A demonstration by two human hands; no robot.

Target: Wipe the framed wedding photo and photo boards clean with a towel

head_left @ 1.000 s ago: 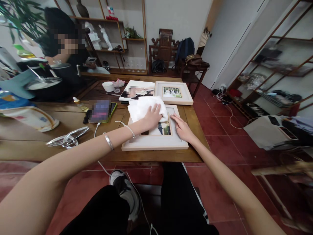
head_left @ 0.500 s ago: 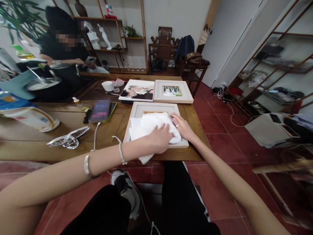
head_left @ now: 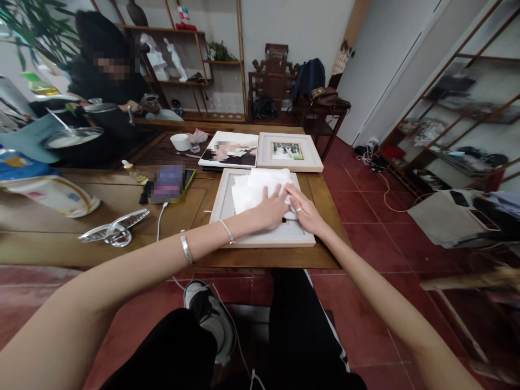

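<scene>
A white cloth (head_left: 264, 187) lies spread over the upper part of a pale wooden picture frame (head_left: 217, 216) on the table. My left hand (head_left: 273, 210) presses flat on the cloth with its fingers spread. At the frame's right side, my right hand (head_left: 305, 212) rests with fingers stretched out, its tips touching the cloth's edge beside the left hand. Most of the framed picture is hidden by cloth and hands. Behind it lie a second frame (head_left: 312, 154) with a small photo and a white-backed photo panel (head_left: 227, 142).
On the wooden table (head_left: 179, 244) to the left are a silver hair claw (head_left: 117, 227), a phone (head_left: 166, 184) on a cable, a dropper bottle (head_left: 136, 173) and a white cup (head_left: 180, 142). A person (head_left: 105, 59) sits across at far left. Shelves (head_left: 467, 108) stand at right.
The cloth has moved up the frame, away from me, uncovering the lower part. My left hand has moved forward with it and its fingers are more spread. The right hand has barely moved.
</scene>
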